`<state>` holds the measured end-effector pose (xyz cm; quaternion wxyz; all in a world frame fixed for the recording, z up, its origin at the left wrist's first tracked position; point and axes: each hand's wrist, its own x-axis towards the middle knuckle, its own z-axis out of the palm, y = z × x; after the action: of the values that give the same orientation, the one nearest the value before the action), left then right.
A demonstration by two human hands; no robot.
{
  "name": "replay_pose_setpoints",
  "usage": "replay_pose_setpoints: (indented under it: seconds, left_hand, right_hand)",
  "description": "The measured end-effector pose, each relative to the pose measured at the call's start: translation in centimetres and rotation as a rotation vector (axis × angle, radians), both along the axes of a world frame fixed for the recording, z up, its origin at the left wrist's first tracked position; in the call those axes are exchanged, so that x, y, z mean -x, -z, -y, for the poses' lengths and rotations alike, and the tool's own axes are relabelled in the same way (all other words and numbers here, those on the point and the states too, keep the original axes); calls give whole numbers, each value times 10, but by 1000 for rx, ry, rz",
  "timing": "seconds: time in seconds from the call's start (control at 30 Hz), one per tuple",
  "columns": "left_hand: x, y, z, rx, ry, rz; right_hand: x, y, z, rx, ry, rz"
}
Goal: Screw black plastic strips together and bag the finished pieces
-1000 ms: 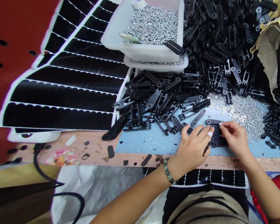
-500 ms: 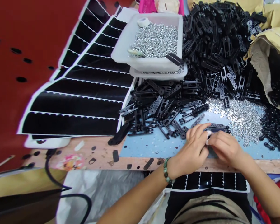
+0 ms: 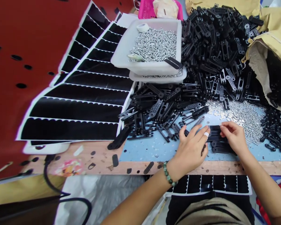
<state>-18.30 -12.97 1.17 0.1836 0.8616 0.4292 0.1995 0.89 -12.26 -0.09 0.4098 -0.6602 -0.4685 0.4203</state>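
Several flat black plastic link pieces (image 3: 214, 137) lie side by side on the blue mat between my hands. My left hand (image 3: 192, 148) rests palm down at their left end, fingers stretched out and thumb apart, with white tape around one finger. A small dark thing by its fingertips is too hidden to name. At the right end of the row, my right hand (image 3: 235, 137) has thumb and forefinger pinched on a black strip at the upper piece. Its other fingers are curled, and part of the row is hidden beneath them.
Loose black slotted links (image 3: 161, 106) lie left of my hands, with a larger heap (image 3: 215, 40) behind. Silver screws (image 3: 250, 118) are spread at the right, near small black parts (image 3: 277, 131). A white bin (image 3: 124, 50) holds screws. Black sticker sheets (image 3: 72, 125) lie left.
My hands were together with their fingertips meeting; they have moved apart. The left fingers have spread, the right hand has shifted right, and the row of black pieces between them now shows.
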Motion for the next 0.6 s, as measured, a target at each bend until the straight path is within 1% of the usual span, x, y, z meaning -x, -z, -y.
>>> replay_pose_setpoints:
  seconds: [0.17, 0.37, 0.53, 0.6]
  left_hand:
    - [0, 1, 0, -16, -3, -9]
    - [-5, 4, -5, -23, 19, -53]
    - [-3, 6, -6, -35, 46, -76]
    - [-2, 6, -7, -46, 51, -77]
  right_hand:
    - [-2, 2, 0, 14, -27, 64]
    - [-4, 2, -4, -11, -46, 177]
    - [-4, 1, -10, -72, -59, 377]
    - [-6, 1, -12, -68, -70, 394]
